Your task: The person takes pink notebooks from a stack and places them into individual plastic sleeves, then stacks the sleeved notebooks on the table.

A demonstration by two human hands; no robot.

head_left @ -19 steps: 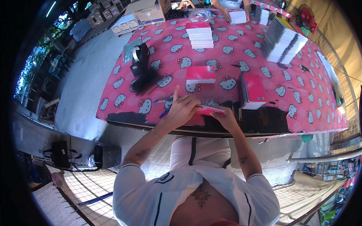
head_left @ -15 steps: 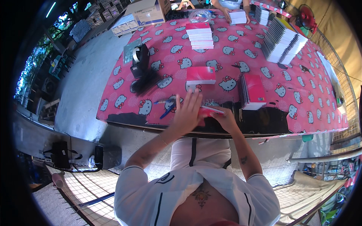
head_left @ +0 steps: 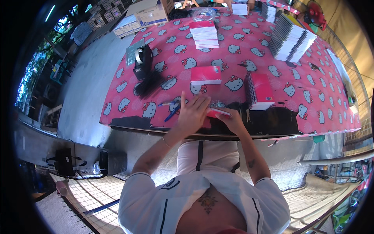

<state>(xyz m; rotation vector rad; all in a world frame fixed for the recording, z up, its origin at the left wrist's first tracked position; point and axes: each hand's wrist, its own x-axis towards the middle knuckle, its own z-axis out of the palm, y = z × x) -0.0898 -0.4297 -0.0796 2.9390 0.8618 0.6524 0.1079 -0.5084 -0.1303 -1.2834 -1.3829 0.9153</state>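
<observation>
At the table's near edge, my right hand [head_left: 233, 120] grips a small notebook [head_left: 216, 112] with a pink-red cover, thumb on top. My left hand [head_left: 193, 114] lies over the notebook's left part, fingers stretched and thumb apart, hiding much of it. Something clear or metallic, too small to make out, shows just beyond the notebook. Pens [head_left: 172, 113], one of them blue, lie left of my left hand. Ahead is a low stack of pink-red notebooks [head_left: 206, 74]. To the right of my right hand stands a stack of spiral-bound pink-red notebooks [head_left: 260, 90].
A black tape dispenser [head_left: 143, 64] and a dark brush-like thing [head_left: 150, 85] lie at the left. Farther off stand a taller notebook stack [head_left: 204, 36], big spiral-notebook stacks [head_left: 290, 41] and a cardboard box [head_left: 152, 15]. Across the table [head_left: 233, 56], a person's hands hold white paper [head_left: 239, 9].
My left hand has come slightly down over the notebook, its fingers closer together. My right hand keeps its grip. The whole view has shifted a little.
</observation>
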